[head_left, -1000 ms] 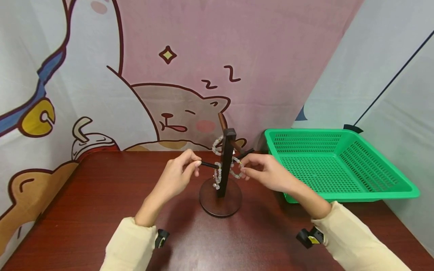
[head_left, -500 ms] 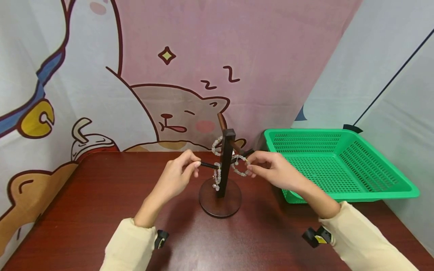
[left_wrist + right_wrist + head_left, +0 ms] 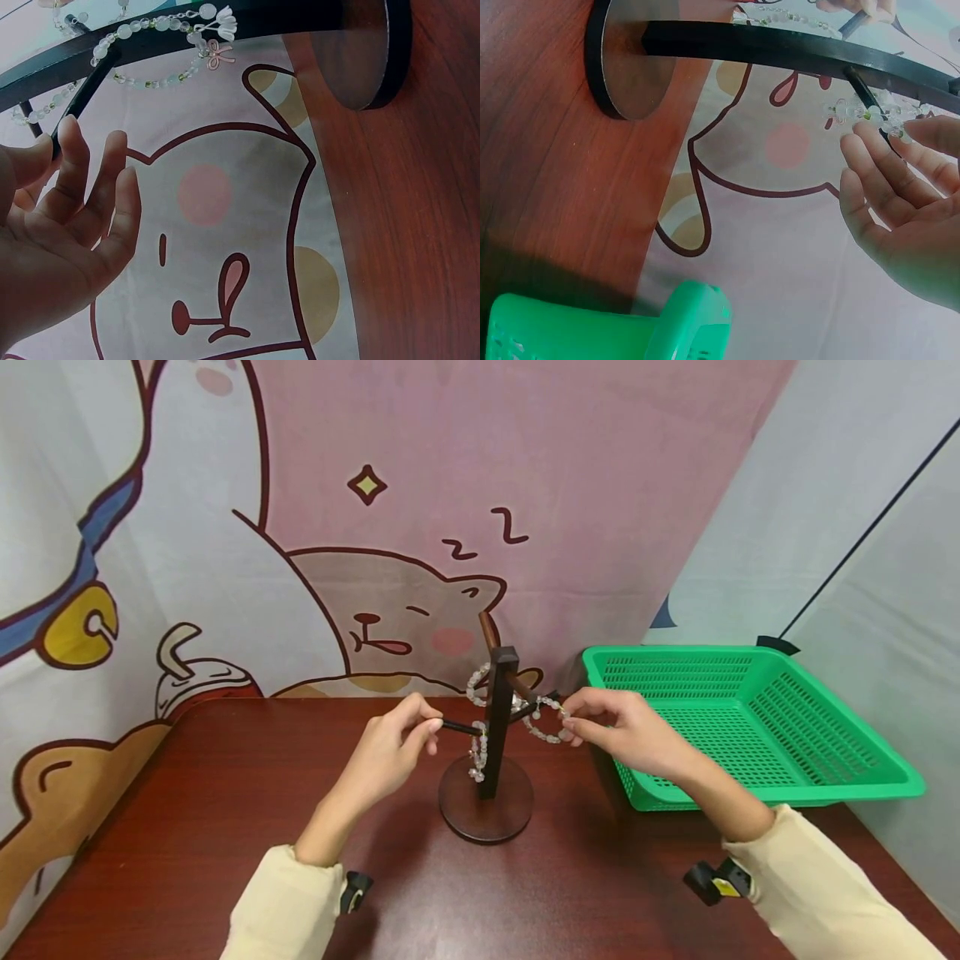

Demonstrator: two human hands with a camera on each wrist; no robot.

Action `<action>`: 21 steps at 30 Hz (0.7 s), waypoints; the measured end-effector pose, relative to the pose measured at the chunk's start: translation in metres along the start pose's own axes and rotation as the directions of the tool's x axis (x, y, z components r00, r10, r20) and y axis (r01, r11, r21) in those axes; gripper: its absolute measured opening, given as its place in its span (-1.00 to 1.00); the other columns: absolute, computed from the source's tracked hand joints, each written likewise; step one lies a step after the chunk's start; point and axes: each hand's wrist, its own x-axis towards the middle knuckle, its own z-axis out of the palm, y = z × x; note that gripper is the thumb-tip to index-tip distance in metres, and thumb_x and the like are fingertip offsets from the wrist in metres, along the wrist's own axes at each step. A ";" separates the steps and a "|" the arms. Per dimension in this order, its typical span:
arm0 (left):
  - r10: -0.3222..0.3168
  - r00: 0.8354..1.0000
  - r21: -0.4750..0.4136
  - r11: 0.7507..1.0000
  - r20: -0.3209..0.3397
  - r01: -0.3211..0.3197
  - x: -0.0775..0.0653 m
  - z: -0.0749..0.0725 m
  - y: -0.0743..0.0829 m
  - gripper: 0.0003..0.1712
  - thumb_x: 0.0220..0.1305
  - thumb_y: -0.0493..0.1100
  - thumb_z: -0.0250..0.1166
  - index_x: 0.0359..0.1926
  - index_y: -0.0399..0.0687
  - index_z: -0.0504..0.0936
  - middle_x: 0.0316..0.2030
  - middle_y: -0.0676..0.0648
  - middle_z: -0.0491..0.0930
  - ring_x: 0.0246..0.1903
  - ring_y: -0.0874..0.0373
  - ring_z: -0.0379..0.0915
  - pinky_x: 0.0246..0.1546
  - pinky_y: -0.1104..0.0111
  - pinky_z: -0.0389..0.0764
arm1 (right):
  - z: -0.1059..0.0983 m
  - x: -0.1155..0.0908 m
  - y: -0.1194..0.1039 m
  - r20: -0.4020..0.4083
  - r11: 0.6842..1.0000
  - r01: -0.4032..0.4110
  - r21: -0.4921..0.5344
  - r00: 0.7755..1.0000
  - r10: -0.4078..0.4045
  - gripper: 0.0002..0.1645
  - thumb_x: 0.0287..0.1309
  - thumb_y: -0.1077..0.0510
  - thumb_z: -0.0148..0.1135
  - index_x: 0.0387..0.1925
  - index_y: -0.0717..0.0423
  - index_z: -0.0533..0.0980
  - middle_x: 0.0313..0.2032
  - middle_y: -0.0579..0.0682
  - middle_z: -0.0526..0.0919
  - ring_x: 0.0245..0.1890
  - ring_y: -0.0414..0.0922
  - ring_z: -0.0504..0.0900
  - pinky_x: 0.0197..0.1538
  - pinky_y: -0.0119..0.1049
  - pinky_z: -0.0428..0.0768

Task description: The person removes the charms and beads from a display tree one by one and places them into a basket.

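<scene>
A dark wooden stand (image 3: 497,735) with side pegs rises from a round base (image 3: 486,828). My left hand (image 3: 393,743) pinches the outer end of the lower left peg (image 3: 460,727) between thumb and forefinger. From that peg, near the post, hangs a clear beaded bracelet (image 3: 161,24) with a bow charm (image 3: 217,55). My right hand (image 3: 630,727) pinches a second beaded bracelet (image 3: 545,738) by its right side. In the right wrist view, this bracelet (image 3: 847,112) overlaps the outer part of the right peg (image 3: 864,90).
Another beaded bracelet (image 3: 475,685) hangs behind the post from an upper peg (image 3: 488,631). A green plastic basket (image 3: 757,796) stands at the right on the brown table (image 3: 225,827). A printed cartoon cloth (image 3: 600,510) hangs behind.
My right hand has moved right and slightly up, carrying the bracelet along its peg from near the post to the outer end. My left hand keeps its place on the left peg.
</scene>
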 end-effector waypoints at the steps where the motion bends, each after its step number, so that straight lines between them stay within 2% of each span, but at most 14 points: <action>1: 0.002 1.000 -0.003 1.000 0.000 -0.002 0.000 0.000 0.000 -0.95 0.28 -0.29 0.11 -0.33 -0.15 0.48 -0.64 0.06 0.47 -0.61 0.13 0.37 -0.59 0.39 0.26 | -0.001 0.000 0.000 -0.003 1.000 -0.001 -0.002 1.000 0.001 -0.94 0.14 0.31 0.16 -0.31 0.18 0.52 -0.47 -0.06 0.61 -0.45 -0.16 0.60 -0.33 -0.28 0.56; 8: 0.014 1.000 -0.003 1.000 -0.007 -0.014 0.000 0.000 0.000 -0.94 0.30 -0.27 0.10 -0.33 -0.16 0.48 -0.65 0.07 0.47 -0.60 0.24 0.35 -0.59 0.39 0.27 | -0.007 -0.002 -0.001 -0.021 1.000 0.000 -0.015 1.000 0.000 -0.94 0.15 0.30 0.16 -0.30 0.18 0.52 -0.46 -0.06 0.62 -0.44 -0.16 0.61 -0.31 -0.30 0.56; 21: -0.001 1.000 0.003 1.000 -0.005 0.001 0.000 0.000 0.000 -0.96 0.28 -0.30 0.11 -0.32 -0.14 0.49 -0.65 0.07 0.47 -0.60 0.24 0.37 -0.59 0.39 0.27 | -0.017 -0.007 -0.002 -0.040 1.000 0.001 -0.015 0.999 -0.002 -0.94 0.16 0.32 0.14 -0.30 0.20 0.51 -0.45 -0.02 0.61 -0.44 -0.16 0.61 -0.31 -0.30 0.57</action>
